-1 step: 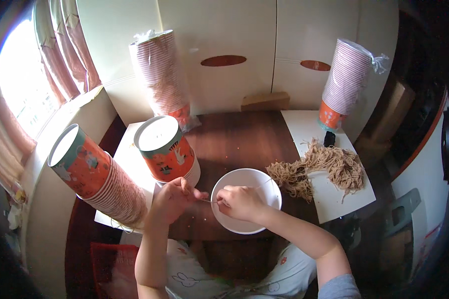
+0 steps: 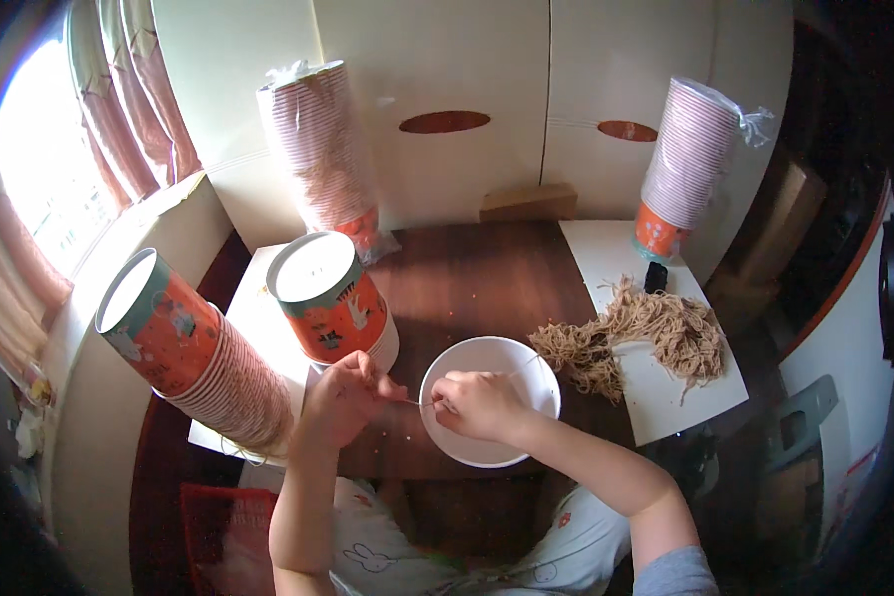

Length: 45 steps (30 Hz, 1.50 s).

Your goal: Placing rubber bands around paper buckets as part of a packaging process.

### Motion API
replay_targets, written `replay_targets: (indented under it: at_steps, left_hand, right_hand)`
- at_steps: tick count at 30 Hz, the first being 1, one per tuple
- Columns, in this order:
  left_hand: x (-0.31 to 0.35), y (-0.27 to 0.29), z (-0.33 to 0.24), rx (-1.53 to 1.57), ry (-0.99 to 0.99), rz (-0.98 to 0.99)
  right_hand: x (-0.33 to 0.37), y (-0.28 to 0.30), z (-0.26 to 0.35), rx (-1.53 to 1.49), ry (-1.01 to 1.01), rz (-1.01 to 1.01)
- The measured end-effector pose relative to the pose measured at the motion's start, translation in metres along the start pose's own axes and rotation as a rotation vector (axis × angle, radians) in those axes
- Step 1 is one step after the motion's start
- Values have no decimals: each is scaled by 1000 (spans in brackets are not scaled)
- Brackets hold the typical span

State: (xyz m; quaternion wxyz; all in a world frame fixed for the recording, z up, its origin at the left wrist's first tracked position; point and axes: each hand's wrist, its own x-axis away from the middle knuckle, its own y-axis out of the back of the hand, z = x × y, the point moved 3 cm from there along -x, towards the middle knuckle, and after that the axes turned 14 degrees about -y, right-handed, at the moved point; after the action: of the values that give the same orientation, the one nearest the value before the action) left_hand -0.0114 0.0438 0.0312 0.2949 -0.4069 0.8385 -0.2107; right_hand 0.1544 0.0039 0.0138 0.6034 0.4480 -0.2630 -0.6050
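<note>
A thin tan string runs between my two hands, just above the left side of a white bowl (image 2: 538,412). My left hand (image 2: 346,399) is closed, its thumb and finger pinching one end at the left of the bowl. Over the bowl, my right hand (image 2: 475,403) is closed on the string too, its fingertips pressed together. From behind the right hand a strand goes on toward a loose heap of tan strings (image 2: 680,333) on the right. What lies under my right hand in the bowl is hidden.
Two stacks of orange-and-green paper tubs, one upright (image 2: 333,318) and one leaning (image 2: 184,328), stand at the left. Plastic-wrapped tub stacks rise at the back left (image 2: 313,144) and back right (image 2: 690,154). A black object (image 2: 656,277) lies beside the string heap.
My left fingertips have shifted very slightly left, so a little more string shows between the hands. The right hand stays put.
</note>
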Motion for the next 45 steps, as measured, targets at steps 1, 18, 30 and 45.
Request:
replay_targets:
  at_steps: [1,18,30,45]
  left_hand:
    - [-1,-3,-1,69,-35,-67]
    - [2,-8,23,-1166,-44,186]
    - [-3,-1,28,-603,53,-41]
    - [-4,-17,29,-1351,-131,99]
  right_hand:
    - [1,1,0,10,11,0]
    - [-21,84,-73,219,-270,-250]
    - [-8,91,-68,-53,-144,-88]
    - [1,42,-2,68,132,149]
